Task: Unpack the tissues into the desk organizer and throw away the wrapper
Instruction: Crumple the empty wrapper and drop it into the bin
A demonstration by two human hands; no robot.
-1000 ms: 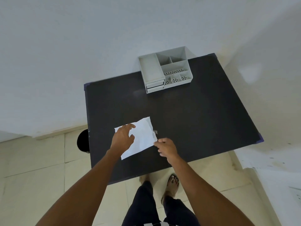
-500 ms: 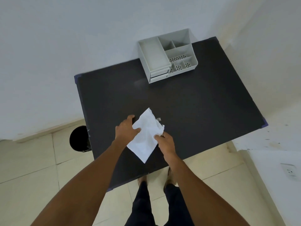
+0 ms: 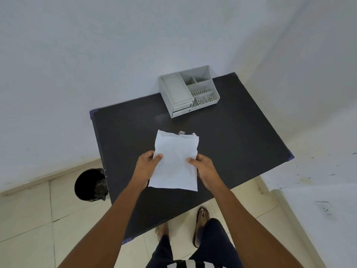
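Held up over the table's (image 3: 241, 144) near half: white tissue pack (image 3: 174, 163), left hand (image 3: 147, 167) and right hand (image 3: 204, 169) pinching its side edges (top edge torn). Desk organizer (image 3: 188, 91) against the far edge.

A flat white rectangular tissue pack (image 3: 174, 163), torn along its top, is held upright; a grey compartmented plastic desk organizer (image 3: 188, 91) sits at the far edge of the black table (image 3: 241, 136).
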